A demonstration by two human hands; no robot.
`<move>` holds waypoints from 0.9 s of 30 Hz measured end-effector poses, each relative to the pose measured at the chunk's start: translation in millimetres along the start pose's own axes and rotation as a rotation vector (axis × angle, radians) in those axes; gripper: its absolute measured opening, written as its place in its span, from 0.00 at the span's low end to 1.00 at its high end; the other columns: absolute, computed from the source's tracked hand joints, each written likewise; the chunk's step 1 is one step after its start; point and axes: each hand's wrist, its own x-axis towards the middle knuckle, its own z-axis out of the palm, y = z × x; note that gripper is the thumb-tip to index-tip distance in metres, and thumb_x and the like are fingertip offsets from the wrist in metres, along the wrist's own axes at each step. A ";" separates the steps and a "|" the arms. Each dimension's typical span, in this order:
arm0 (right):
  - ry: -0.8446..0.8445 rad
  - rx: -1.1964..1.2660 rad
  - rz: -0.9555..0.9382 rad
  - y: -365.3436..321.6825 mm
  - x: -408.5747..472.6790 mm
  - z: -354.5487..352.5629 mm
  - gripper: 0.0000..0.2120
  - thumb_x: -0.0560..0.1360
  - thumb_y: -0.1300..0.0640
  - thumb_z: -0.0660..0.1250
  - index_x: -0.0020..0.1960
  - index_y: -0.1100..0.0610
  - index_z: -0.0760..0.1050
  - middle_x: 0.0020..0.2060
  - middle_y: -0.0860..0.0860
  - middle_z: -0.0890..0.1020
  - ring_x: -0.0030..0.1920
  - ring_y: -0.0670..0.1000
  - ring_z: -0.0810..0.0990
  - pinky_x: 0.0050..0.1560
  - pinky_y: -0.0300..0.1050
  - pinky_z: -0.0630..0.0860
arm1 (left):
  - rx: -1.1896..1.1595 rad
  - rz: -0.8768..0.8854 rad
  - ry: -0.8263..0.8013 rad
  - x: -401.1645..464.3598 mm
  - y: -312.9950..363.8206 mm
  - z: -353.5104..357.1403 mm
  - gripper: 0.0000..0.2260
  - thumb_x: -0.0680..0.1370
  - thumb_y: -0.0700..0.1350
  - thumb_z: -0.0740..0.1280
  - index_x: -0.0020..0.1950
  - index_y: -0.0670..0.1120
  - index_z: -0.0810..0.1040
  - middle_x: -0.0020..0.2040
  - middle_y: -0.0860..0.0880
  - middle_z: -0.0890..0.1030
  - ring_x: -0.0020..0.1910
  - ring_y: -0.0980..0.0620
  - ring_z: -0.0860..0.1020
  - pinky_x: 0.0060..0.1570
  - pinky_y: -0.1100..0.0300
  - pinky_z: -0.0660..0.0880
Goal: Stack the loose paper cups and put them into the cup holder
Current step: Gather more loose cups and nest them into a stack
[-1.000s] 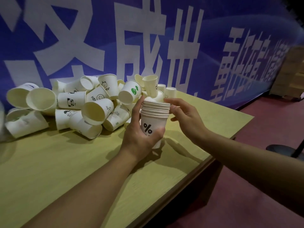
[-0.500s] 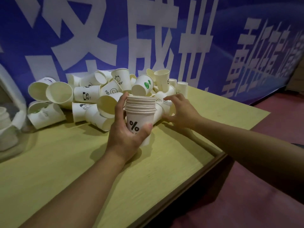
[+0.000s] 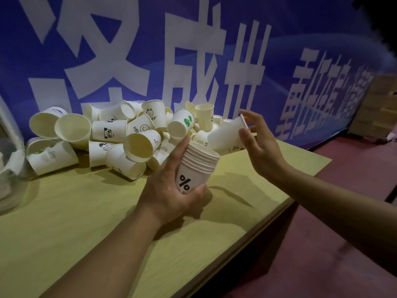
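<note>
Dim indoor light, soft shadows on the table (image 3: 64,222); wide-angle bending at edges, right hand (image 3: 257,147) motion-blurred.

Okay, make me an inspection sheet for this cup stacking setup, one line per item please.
Surface: yellow-green table, wooden edge at right.
Job's things: nested cup stack with a percent mark; single cup tilted on its side just above the stack; loose cup pile at the back.
Clutter: clear container at far left, partly out of frame.
Grip: left hand grips the stack; right hand holds the single cup.
Cables: nothing seen.
Surroundings: blue banner, red floor.
</note>
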 end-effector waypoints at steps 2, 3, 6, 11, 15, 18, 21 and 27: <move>0.009 0.052 -0.045 -18.4 0.9 -2.6 0.34 0.70 0.23 0.56 0.69 0.41 0.65 0.69 0.51 0.71 0.62 0.54 0.76 0.54 0.47 0.79 | 0.055 0.045 -0.029 -0.9 3.5 -1.1 0.48 0.70 0.57 0.76 0.73 0.77 0.41 0.65 0.60 0.67 0.56 0.56 0.75 0.47 0.67 0.75; 0.015 0.069 -0.062 -25.2 2.8 -4.0 0.35 0.68 0.21 0.55 0.67 0.41 0.66 0.68 0.50 0.72 0.62 0.53 0.76 0.52 0.44 0.79 | 0.071 0.055 -0.038 -0.9 5.3 -2.4 0.48 0.70 0.58 0.75 0.72 0.78 0.41 0.65 0.61 0.67 0.55 0.56 0.75 0.46 0.66 0.75; 0.036 0.112 -0.097 -39.6 8.1 -6.4 0.37 0.67 0.20 0.54 0.65 0.43 0.69 0.65 0.49 0.75 0.59 0.51 0.78 0.47 0.38 0.77 | 0.094 0.063 -0.053 -1.8 8.3 -6.9 0.47 0.68 0.62 0.72 0.72 0.79 0.40 0.63 0.62 0.67 0.52 0.60 0.75 0.44 0.66 0.75; -0.079 0.098 -0.126 -52.5 -1.1 8.4 0.33 0.69 0.20 0.51 0.61 0.41 0.70 0.55 0.37 0.76 0.52 0.38 0.78 0.41 0.30 0.75 | 0.136 0.046 -0.075 -4.2 7.6 -9.0 0.44 0.69 0.64 0.69 0.70 0.80 0.38 0.65 0.57 0.72 0.51 0.59 0.76 0.44 0.66 0.76; -0.225 0.001 -0.125 -46.4 -19.8 33.0 0.32 0.73 0.23 0.50 0.65 0.43 0.71 0.55 0.35 0.76 0.54 0.39 0.78 0.45 0.35 0.77 | 0.149 0.054 -0.062 -4.3 8.7 -7.1 0.43 0.68 0.66 0.66 0.73 0.78 0.40 0.64 0.54 0.73 0.48 0.58 0.77 0.42 0.67 0.75; -0.232 0.046 -0.067 -42.5 -29.0 50.7 0.25 0.76 0.31 0.53 0.65 0.44 0.72 0.57 0.41 0.79 0.55 0.42 0.79 0.51 0.45 0.80 | 0.189 0.053 -0.058 -5.0 3.7 -7.8 0.43 0.69 0.65 0.67 0.73 0.77 0.40 0.65 0.53 0.74 0.50 0.55 0.77 0.43 0.68 0.74; -0.237 0.098 -0.024 -44.9 -27.1 56.1 0.26 0.77 0.32 0.52 0.65 0.45 0.73 0.57 0.42 0.80 0.54 0.41 0.79 0.49 0.40 0.78 | 0.192 0.038 -0.049 -4.6 -0.5 -9.6 0.43 0.70 0.63 0.68 0.74 0.76 0.40 0.66 0.53 0.73 0.50 0.55 0.77 0.44 0.61 0.78; -0.092 0.114 0.090 -29.3 -0.8 63.6 0.17 0.85 0.44 0.51 0.63 0.46 0.76 0.55 0.44 0.80 0.51 0.40 0.78 0.52 0.46 0.78 | 0.171 -0.026 0.141 -0.5 -11.6 -15.9 0.45 0.73 0.58 0.72 0.77 0.70 0.42 0.66 0.50 0.73 0.50 0.54 0.77 0.43 0.56 0.80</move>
